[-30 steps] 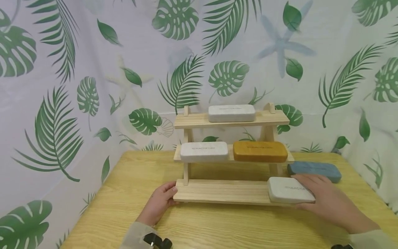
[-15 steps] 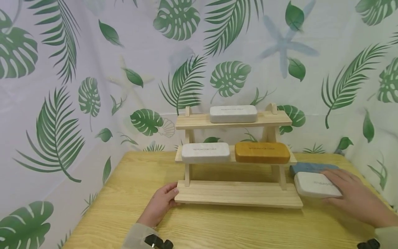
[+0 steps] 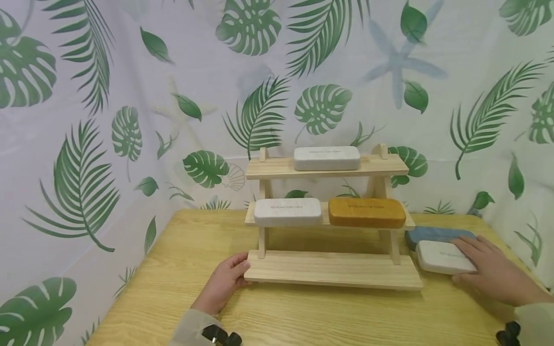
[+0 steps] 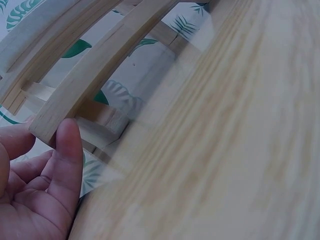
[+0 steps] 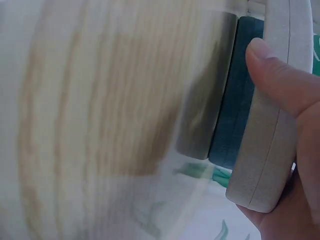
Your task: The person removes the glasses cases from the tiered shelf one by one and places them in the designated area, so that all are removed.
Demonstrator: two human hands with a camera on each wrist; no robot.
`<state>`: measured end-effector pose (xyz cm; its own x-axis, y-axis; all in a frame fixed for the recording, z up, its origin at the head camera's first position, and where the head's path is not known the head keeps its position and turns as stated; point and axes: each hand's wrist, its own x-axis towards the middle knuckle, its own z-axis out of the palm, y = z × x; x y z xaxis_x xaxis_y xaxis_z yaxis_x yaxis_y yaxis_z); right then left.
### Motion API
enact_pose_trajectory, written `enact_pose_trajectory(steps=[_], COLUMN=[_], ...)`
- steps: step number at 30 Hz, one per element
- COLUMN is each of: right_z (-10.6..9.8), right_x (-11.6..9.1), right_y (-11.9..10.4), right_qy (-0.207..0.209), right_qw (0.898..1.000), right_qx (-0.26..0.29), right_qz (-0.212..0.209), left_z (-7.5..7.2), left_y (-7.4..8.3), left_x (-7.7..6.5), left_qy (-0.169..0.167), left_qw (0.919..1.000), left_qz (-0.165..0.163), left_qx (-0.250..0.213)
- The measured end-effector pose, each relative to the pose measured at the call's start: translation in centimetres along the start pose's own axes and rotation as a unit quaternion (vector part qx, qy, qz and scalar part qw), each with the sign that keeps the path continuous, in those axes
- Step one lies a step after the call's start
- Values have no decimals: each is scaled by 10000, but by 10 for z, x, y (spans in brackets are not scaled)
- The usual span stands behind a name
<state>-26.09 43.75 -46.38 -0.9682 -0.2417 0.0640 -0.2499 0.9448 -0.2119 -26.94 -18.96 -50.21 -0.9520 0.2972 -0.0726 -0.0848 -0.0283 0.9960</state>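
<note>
At the right, my right hand (image 3: 493,269) grips a white glasses case (image 3: 442,256) between thumb and fingers. In the right wrist view the thumb lies along the side of this white case (image 5: 272,130). Just behind it, a blue glasses case (image 3: 433,234) sits on the table, partly hidden by the white one. My left hand (image 3: 222,281) pinches the left end of the bottom shelf of a three-tier wooden stand (image 3: 333,270). The left wrist view shows thumb and fingers around the end of that shelf board (image 4: 75,87).
One white glasses case (image 3: 326,158) lies on the stand's top shelf. On the middle shelf another white glasses case (image 3: 287,212) lies left of an orange-brown glasses case (image 3: 367,213). The wooden table (image 3: 303,317) meets a leaf-patterned curtain (image 3: 173,120) behind the stand.
My right hand has carried the white glasses case rightward off the bottom shelf to in front of the blue case. My left hand has kept its hold on the stand.
</note>
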Motion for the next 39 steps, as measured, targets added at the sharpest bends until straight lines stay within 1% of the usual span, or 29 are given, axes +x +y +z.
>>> enact_pose_trajectory(steps=[2, 8, 13, 19, 21, 27, 33, 39], right_z=[0, 6, 17, 21, 22, 22, 19, 20], right_x=[0, 4, 10, 9, 9, 7, 3, 2], right_y=[4, 15, 18, 24, 25, 25, 24, 18], right_qy=[-48, -72, -87, 22, -2, -118, -357, -430], right_qw=[10000, 10000, 9997, 9996, 9997, 9995, 9988, 9982], right_qx=[-29, -15, -69, -117, -93, -58, 33, -249], right_qz=[31, -66, -213, -239, -246, -293, -342, -321], left_z=[1, 1, -1, -1, -1, -1, 0, 0], left_y=[1, 1, -3, -2, -2, -3, -3, -4], left_x=[1, 2, -2, -1, -1, 0, 3, 3], left_qy=[-8, -21, 128, -60, -70, -7, 10, -3], left_qw=[10000, 10000, 9999, 9999, 10000, 10000, 10000, 10000], left_qz=[22, 84, 40, 86, 48, 8, 19, 9], left_qx=[5, 15, 10, -12, -5, -10, -42, -12])
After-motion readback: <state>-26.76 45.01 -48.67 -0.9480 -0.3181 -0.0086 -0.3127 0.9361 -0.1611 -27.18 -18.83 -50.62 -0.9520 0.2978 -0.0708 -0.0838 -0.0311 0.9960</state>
